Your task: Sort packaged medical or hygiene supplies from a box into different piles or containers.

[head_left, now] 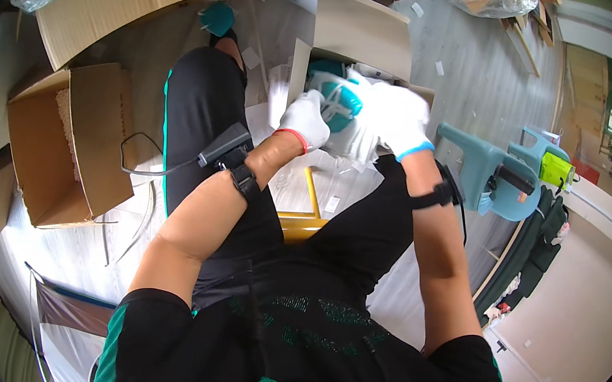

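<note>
1. The left hand (pixel 306 119), in a white glove with a red cuff, has its fingers curled against the left side of a teal item with white crossing straps (pixel 344 106), seemingly pinching its edge.
2. The right hand (pixel 402 120), in a white glove with a blue cuff, is just right of that item; glare and blur wash it out, so I cannot tell how its fingers stand.
3. The teal item is between the two hands, at the near side of an open cardboard box (pixel 364 30) with its far flap raised.
4. White crumpled material (pixel 356 146) shows on the near side of the hands, between the knees.
5. To the left, a second open cardboard box (pixel 101 133) lies on the grey floor (pixel 467 71).
6. To the right is a pale blue stool (pixel 473 168); a yellow tubular object (pixel 304 228) shows between the thighs.
</note>
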{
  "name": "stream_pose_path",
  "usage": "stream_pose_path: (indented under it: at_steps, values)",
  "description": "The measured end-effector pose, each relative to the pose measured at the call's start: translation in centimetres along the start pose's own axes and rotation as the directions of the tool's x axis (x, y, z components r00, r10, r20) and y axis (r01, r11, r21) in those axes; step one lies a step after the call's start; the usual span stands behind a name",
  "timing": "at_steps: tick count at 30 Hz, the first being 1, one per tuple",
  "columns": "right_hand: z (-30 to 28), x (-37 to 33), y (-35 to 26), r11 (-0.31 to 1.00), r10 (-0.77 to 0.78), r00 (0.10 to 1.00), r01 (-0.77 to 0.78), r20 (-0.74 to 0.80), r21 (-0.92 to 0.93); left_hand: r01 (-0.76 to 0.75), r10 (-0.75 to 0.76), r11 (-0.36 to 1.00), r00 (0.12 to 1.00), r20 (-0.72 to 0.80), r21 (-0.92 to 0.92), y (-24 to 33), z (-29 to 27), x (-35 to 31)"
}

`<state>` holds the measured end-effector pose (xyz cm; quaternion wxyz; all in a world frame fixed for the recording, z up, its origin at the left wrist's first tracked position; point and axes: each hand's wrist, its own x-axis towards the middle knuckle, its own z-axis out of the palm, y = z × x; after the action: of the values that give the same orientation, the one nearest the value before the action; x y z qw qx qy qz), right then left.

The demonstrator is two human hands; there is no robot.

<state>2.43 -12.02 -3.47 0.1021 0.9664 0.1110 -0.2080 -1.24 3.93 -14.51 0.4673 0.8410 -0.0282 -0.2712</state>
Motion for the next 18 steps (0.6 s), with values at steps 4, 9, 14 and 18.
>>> stream_pose_path:
  at_steps: [4, 9, 14, 18]
  values:
    - [1.9, -0.7, 1.9, 0.996, 0.074, 0.997, -0.073, 0.006, -0.04, 0.132, -0.132, 0.991, 0.991, 0.017, 0.021, 0.9, -0.4, 0.7]
    - [0.2, -2.4, 2.4, 0.99, 0.032, 0.999, -0.031, 0.003, -0.134, 0.163, -0.164, 0.986, 0.986, 0.018, 0.016, 1.1, -0.5, 0.8]
    - [4.3, -3.5, 5.6, 0.993, 0.043, 0.993, -0.054, -0.107, -0.102, 0.128, -0.129, 0.988, 0.992, 0.014, 0.082, 0.3, -0.1, 1.4]
    - [4.8, -5.7, 6.3, 0.997, 0.046, 0.982, -0.057, -0.181, -0.054, 0.067, -0.061, 0.989, 0.997, -0.05, 0.132, -0.1, -0.1, 1.2]
